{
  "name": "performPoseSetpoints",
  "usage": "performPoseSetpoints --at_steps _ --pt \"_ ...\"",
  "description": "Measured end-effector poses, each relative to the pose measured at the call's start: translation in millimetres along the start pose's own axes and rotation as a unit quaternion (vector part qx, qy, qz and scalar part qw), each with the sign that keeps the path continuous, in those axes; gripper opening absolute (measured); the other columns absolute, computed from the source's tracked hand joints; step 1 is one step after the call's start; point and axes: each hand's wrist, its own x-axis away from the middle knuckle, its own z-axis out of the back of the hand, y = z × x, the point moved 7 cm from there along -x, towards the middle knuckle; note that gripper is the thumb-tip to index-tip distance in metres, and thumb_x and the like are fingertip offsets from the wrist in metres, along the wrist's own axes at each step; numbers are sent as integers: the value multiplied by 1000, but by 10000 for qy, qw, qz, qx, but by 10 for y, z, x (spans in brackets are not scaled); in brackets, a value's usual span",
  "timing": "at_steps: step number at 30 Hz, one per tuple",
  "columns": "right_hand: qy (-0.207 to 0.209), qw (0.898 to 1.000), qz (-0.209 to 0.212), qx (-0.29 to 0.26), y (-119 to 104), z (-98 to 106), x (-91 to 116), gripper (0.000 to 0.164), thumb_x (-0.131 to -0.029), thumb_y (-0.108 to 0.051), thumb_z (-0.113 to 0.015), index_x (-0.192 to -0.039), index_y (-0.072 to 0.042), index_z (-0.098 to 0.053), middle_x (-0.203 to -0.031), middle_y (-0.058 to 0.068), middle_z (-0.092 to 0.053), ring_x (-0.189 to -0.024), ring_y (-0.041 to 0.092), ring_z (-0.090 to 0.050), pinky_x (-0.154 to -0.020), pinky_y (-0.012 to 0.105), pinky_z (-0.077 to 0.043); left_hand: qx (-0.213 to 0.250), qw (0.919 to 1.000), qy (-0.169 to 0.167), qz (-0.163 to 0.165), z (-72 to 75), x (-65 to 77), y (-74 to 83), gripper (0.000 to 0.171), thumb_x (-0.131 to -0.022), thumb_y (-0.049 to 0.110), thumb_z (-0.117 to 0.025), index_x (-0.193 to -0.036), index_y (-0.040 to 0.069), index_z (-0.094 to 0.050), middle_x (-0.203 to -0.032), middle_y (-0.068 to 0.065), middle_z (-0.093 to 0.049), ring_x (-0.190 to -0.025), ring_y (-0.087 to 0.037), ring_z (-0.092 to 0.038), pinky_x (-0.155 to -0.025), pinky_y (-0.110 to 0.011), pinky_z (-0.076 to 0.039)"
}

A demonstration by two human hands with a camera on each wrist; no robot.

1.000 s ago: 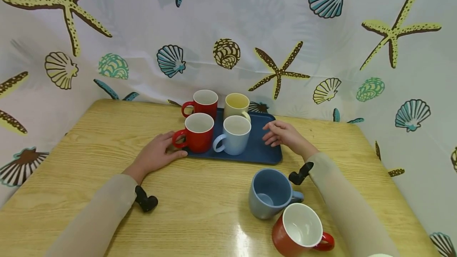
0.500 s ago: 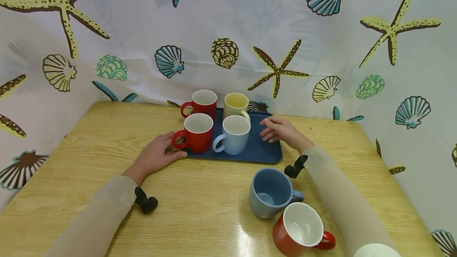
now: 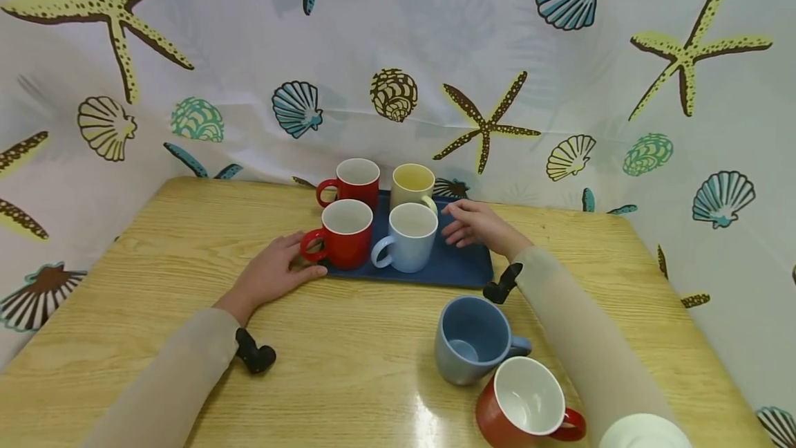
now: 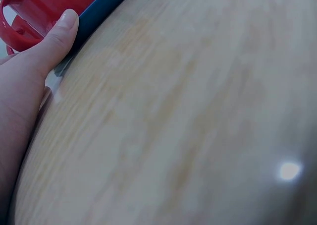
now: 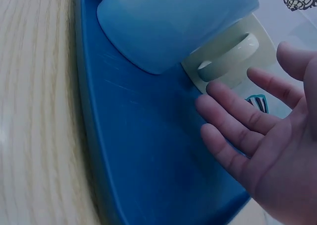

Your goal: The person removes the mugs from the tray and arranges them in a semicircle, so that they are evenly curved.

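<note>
A dark blue tray (image 3: 463,265) bears two red mugs (image 3: 348,249) (image 3: 367,189) on its left, with a light blue mug (image 3: 412,247) and a pale yellow mug (image 3: 405,193) beside them. My left hand (image 3: 273,272) holds the tray's left end; its thumb (image 4: 62,34) lies along the front corner. The other left fingers are partly hidden behind the front red mug's handle. Over the bare right part of the tray hovers my right hand (image 3: 479,225), its loosely bent fingers pointing at the light blue and yellow mugs. Nothing is in that hand.
Nearer on the wooden table (image 3: 311,365) stands a grey-blue mug (image 3: 469,351), close to a tilted-looking red mug (image 3: 525,403) with a white inside. A white rounded thing (image 3: 645,432) shows at the bottom edge by the right sleeve. Behind hangs a shell-patterned cloth (image 3: 348,33).
My right hand has moved left over the tray, closer to the light blue mug. More of the white thing shows at the bottom. The left hand and mugs stay put.
</note>
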Motion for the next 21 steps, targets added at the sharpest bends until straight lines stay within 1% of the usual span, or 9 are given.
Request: performPoseSetpoints --at_steps 3,6,11,13,15,18,21 --pt "-40 9998 -135 -134 27 -58 -46 45 -100 -34 -40 -132 -2 -42 -117 33 -54 -103 43 -57 -87 51 -46 -2 10000 0 -2 6 -6 -13 75 -80 63 -58 -132 10 -53 -138 -12 -45 -122 -35 -42 -96 -55 -37" --pt "-86 9995 -210 -212 47 -112 -86 42 -100 -34 -40 -131 -5 -42 -117 31 -55 -105 44 -56 -87 51 -46 -24 10000 8 0 13 -14 -34 75 -80 63 -58 -132 10 -53 -137 -12 -45 -121 -35 -42 -95 -55 -38" --pt "-102 9983 -187 -536 41 -184 -149 44 -99 -37 -43 -130 -6 -42 -101 19 -64 -103 44 -56 -86 51 -46 -59 10000 48 43 33 8 -39 74 -80 63 -58 -132 10 -53 -137 -12 -45 -122 -35 -42 -95 -55 -38" --pt "-105 9975 -241 -649 35 -209 -174 44 -99 -36 -43 -131 -5 -42 -94 14 -64 -99 42 -58 -87 53 -44 -52 10000 58 38 45 16 -25 74 -79 63 -58 -131 10 -54 -137 -12 -45 -122 -35 -41 -95 -55 -37" --pt "-98 9973 -321 -649 36 -230 -194 43 -99 -36 -42 -130 -6 -43 -90 11 -64 -93 36 -61 -88 54 -44 -32 10000 34 29 45 22 -12 74 -79 63 -58 -131 10 -54 -138 -12 -45 -123 -36 -41 -96 -55 -37" --pt "-28 9977 -389 -546 35 -256 -215 40 -99 -34 -42 -126 -4 -46 -87 9 -63 -86 29 -62 -87 53 -44 -8 10000 0 29 42 24 9 74 -80 63 -58 -131 10 -54 -138 -12 -44 -124 -36 -40 -97 -55 -36" --pt "54 9980 -412 -477 41 -260 -222 38 -99 -35 -43 -119 -3 -48 -87 9 -63 -83 27 -62 -84 50 -47 9 10000 -37 70 38 29 13 75 -79 64 -57 -132 10 -53 -139 -12 -43 -125 -36 -38 -98 -55 -34"
